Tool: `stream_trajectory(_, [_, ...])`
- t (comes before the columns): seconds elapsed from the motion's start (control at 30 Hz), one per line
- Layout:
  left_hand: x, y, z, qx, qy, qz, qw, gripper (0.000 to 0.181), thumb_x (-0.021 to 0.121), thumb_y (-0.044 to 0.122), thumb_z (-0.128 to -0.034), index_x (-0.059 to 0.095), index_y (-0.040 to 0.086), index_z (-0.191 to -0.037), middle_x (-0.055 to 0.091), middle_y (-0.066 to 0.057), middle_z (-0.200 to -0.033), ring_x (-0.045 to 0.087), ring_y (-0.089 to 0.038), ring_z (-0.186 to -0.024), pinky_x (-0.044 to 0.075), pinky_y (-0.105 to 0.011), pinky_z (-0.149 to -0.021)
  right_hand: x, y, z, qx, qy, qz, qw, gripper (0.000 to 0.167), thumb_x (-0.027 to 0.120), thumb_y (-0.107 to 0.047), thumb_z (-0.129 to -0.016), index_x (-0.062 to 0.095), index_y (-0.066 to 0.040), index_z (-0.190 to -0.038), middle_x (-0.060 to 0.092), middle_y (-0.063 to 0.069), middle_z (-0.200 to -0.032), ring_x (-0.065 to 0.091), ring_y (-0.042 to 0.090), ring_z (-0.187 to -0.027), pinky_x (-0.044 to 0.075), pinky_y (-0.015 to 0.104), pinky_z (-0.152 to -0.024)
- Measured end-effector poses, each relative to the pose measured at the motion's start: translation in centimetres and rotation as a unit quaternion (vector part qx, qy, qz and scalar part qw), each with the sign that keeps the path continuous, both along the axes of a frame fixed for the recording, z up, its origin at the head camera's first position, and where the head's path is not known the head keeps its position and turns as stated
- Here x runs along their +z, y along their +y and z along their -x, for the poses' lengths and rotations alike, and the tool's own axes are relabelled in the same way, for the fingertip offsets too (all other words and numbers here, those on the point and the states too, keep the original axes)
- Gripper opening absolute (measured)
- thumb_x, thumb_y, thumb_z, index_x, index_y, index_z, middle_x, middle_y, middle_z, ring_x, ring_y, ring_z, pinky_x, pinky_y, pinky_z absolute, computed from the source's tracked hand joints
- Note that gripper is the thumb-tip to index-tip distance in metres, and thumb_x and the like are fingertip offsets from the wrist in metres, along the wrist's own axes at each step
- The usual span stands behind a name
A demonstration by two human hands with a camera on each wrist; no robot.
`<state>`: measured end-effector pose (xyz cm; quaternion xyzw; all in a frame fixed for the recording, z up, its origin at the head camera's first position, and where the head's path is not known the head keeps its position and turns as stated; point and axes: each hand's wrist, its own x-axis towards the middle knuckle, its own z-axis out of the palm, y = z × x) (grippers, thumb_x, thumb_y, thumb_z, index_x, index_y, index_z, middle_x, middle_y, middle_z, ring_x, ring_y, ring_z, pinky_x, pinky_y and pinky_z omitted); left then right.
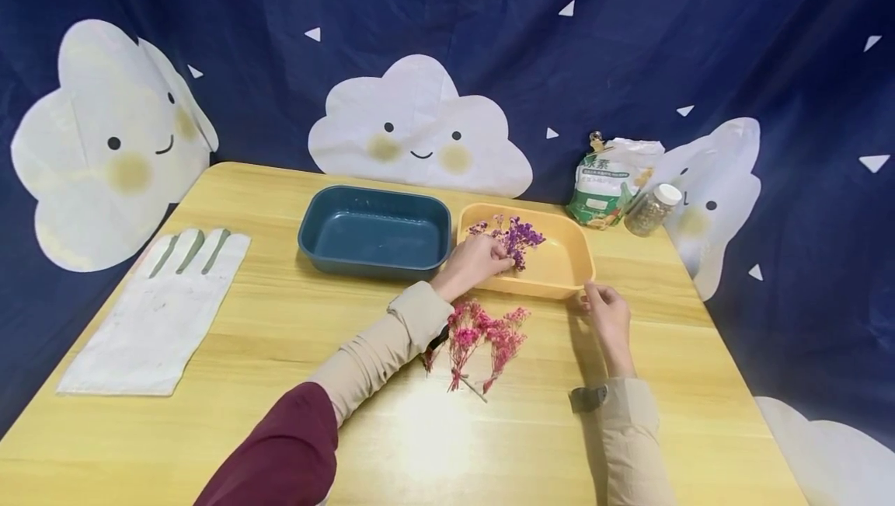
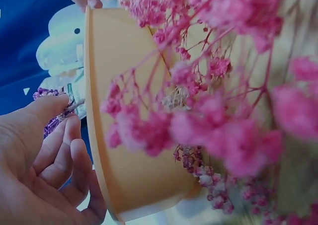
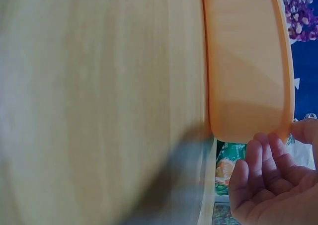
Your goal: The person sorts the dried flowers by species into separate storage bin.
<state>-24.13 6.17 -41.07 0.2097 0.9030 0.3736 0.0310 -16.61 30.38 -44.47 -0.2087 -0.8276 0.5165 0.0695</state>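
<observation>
Over the yellow basin (image 1: 569,246), my left hand (image 1: 478,261) pinches a sprig of purple dried flowers (image 1: 523,235) by its stems. In the left wrist view, thumb and fingers meet on the thin stems (image 2: 74,106) beside the basin's rim. My right hand (image 1: 607,312) holds the basin's near right corner; the right wrist view has the thumb at the rim (image 3: 289,86) and the fingers (image 3: 268,160) against the outer wall. Pink dried flowers (image 1: 482,335) lie on the table below my left wrist, partly hidden by it.
Left of the yellow basin stands a dark blue basin (image 1: 377,238). White gloves (image 1: 157,327) with grey-green parts lie on the table (image 1: 280,428) at the left. A white-green bag (image 1: 604,187) and a lidded jar (image 1: 653,209) are at the back right. A blue cloud-printed curtain (image 1: 489,8) hangs behind.
</observation>
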Motion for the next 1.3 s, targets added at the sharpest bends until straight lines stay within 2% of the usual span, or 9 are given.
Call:
stream_trajectory(0.07, [-0.1,0.3,0.4,0.000,-0.003,0.002,1.0000,0.026,0.067,0.029,-0.0886,0.064,0.014,-0.067,0.050,0.006,-0.059,0.040,-0.007,-0.051,0.031,-0.021,-0.050,0.0,0.0,0.0,-0.001,0.003,0.002,1.0000,0.042,0.051,-0.033,-0.098,0.058,0.005,-0.114,0.065,0.015,-0.098,0.061,0.009,-0.075,0.050,0.020,-0.073])
stream_trajectory(0.13, [-0.3,0.6,0.7,0.002,-0.006,0.005,1.0000,0.022,0.068,0.028,-0.0885,0.068,0.014,-0.071,0.054,0.006,-0.063,0.042,-0.006,-0.053,0.032,-0.020,-0.050,0.0,0.0,-0.1,-0.003,0.005,0.005,1.0000,0.042,0.051,-0.033,-0.098,0.058,0.005,-0.113,0.065,0.013,-0.097,0.060,0.008,-0.075,0.050,0.020,-0.072])
stream_trajectory(0.23, [-0.6,1.1,1.0,0.008,-0.029,0.003,0.9995,0.016,0.068,0.027,-0.0882,0.073,0.014,-0.080,0.063,0.005,-0.071,0.046,-0.007,-0.055,0.035,-0.020,-0.050,0.0,0.0,-0.2,-0.002,0.002,0.005,1.0000,0.043,0.051,-0.035,-0.098,0.058,0.004,-0.114,0.065,0.012,-0.097,0.060,0.008,-0.076,0.050,0.020,-0.073])
stream_trajectory(0.37, [-0.7,1.7,1.0,0.015,-0.050,0.007,0.9986,0.016,0.069,0.027,-0.0879,0.074,0.014,-0.082,0.068,0.002,-0.079,0.049,-0.008,-0.058,0.037,-0.021,-0.050,0.0,0.0,-0.2,0.003,-0.003,-0.003,1.0000,0.045,0.050,-0.037,-0.098,0.057,0.003,-0.116,0.065,0.015,-0.102,0.060,0.009,-0.078,0.050,0.021,-0.075])
stream_trajectory(0.63, [-0.7,1.8,0.9,0.017,-0.050,0.021,0.9984,0.016,0.069,0.028,-0.0877,0.075,0.014,-0.095,0.072,0.001,-0.097,0.064,-0.011,-0.076,0.048,-0.025,-0.060,0.0,-0.2,0.0,0.004,0.005,-0.003,1.0000,0.043,0.051,-0.034,-0.098,0.058,0.005,-0.115,0.064,0.019,-0.103,0.060,0.009,-0.076,0.050,0.021,-0.073])
stream_trajectory(0.9, [-0.6,1.3,0.9,0.006,-0.054,0.014,0.9984,0.016,0.067,0.024,-0.0896,0.075,0.013,-0.097,0.071,-0.001,-0.099,0.061,-0.011,-0.069,0.045,-0.025,-0.056,-0.1,-0.1,0.0,0.003,0.008,-0.002,1.0000,0.041,0.051,-0.034,-0.098,0.059,0.004,-0.113,0.066,0.013,-0.098,0.060,0.009,-0.076,0.050,0.021,-0.073])
stream_trajectory(1.1, [-0.6,1.2,0.9,0.004,-0.050,0.005,0.9987,0.014,0.067,0.025,-0.0897,0.075,0.014,-0.095,0.071,0.000,-0.094,0.063,-0.011,-0.074,0.047,-0.025,-0.059,-0.1,-0.1,0.0,0.001,0.008,0.000,1.0000,0.042,0.051,-0.034,-0.098,0.058,0.004,-0.114,0.065,0.011,-0.096,0.060,0.009,-0.076,0.050,0.021,-0.073])
stream_trajectory(1.3, [-0.1,0.8,0.5,-0.004,-0.046,-0.009,0.9989,0.015,0.066,0.023,-0.0900,0.075,0.014,-0.098,0.070,0.000,-0.092,0.062,-0.011,-0.076,0.046,-0.022,-0.060,-0.2,0.0,0.1,-0.008,0.011,0.001,0.9999,0.042,0.052,-0.034,-0.098,0.060,0.004,-0.112,0.066,0.011,-0.094,0.060,0.008,-0.074,0.050,0.020,-0.071])
